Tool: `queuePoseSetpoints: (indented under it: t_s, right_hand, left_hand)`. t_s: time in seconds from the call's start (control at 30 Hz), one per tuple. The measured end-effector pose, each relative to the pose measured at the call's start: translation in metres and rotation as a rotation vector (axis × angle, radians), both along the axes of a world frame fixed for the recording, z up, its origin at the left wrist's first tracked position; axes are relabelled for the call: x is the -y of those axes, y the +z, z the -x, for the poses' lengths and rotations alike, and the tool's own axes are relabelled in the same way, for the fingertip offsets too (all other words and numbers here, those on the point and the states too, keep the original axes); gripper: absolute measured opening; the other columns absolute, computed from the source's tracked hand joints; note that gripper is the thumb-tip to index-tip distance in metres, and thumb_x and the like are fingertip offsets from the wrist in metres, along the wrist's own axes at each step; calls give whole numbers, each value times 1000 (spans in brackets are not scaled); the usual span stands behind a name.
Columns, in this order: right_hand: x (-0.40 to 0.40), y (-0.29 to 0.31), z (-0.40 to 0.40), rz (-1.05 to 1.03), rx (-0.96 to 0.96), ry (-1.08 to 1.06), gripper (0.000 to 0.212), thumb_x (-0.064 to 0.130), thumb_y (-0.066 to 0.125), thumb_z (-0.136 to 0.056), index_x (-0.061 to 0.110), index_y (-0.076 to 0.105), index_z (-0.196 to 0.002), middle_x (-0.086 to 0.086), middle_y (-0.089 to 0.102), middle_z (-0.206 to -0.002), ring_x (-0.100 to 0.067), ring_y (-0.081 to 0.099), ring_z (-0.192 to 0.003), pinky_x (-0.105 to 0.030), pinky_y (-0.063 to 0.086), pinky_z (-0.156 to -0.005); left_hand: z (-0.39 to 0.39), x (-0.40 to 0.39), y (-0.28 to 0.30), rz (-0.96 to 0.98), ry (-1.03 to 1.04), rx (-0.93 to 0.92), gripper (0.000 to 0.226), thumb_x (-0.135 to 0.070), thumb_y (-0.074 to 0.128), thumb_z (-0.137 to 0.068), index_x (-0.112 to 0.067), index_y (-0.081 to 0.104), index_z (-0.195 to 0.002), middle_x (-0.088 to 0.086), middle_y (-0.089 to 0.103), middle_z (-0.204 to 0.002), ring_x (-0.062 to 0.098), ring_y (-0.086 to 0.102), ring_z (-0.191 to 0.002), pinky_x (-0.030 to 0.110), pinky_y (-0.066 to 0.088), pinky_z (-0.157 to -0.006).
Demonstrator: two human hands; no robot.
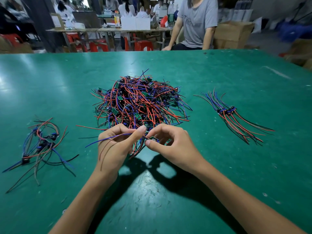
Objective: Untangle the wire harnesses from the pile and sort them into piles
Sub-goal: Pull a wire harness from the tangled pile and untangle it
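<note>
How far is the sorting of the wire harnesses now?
Early stage. Done: a neat row of harnesses on the right and a looser small pile on the left. In hand: the left hand and the right hand hold one harness. Left: the big tangled pile.

A green table (50, 85) fills the near view. Across it sits a person in a grey T-shirt (196, 22), one hand on the far edge. Cardboard boxes (233, 37) stand to their side. Behind are red plastic stools (143, 45), a cluttered workbench (108, 29) with white boxes (135, 22) and bottles (117, 19).
</note>
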State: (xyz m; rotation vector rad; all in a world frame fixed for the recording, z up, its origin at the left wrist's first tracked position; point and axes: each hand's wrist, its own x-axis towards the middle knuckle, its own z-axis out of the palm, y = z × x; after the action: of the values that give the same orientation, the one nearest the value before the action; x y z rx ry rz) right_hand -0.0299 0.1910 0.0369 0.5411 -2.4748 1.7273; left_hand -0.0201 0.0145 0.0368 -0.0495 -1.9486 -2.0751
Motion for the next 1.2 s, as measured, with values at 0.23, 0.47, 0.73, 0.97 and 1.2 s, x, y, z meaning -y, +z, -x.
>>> queuePoseSetpoints:
  t_s: [0.23,0.47,0.73,0.97,1.2]
  right_hand:
    - [5,3,-4,44,61,74,8,25,70,-93,22,74,-86,1,73,-70,-4,64,-65,-22,47,-63]
    - [11,-1,-7,125,120,24,9,21,67,-92,21,70,-84,0,71,-66,-13,58,-55,-29,47,-60]
    - [13,1,-6,203,205,40,9,25,65,-85,23,70,-78,-8,71,-67,-15,60,-57,-27,46,-56]
    - [12,0,-4,249,261,31,14,24,60,-80,19,72,-84,-7,69,-63,-13,66,-59,-26,48,-55]
    - [12,-1,-5,169,185,19,11,32,64,-82,26,72,-86,-4,73,-68,-19,60,-61,-47,55,-65]
  left_hand:
    - [0,-3,4,19,32,-59,24,-28,87,-66,-10,72,-73,-6,68,-58,-2,52,-46,8,40,-48]
    - [-2,-1,3,74,4,-46,33,-31,88,-64,-19,73,-90,3,73,-66,3,56,-47,14,44,-47]
    - [-1,-2,0,70,-40,-49,20,-26,84,-72,-19,77,-89,-3,73,-68,0,57,-51,13,43,-48]
    - [-1,-4,2,24,0,-34,18,-26,83,-73,-15,75,-84,-4,67,-60,5,44,-46,15,37,-46]
    - [0,-4,1,-19,37,-12,22,-28,83,-72,-14,75,-86,-5,67,-64,6,44,-48,18,37,-46]
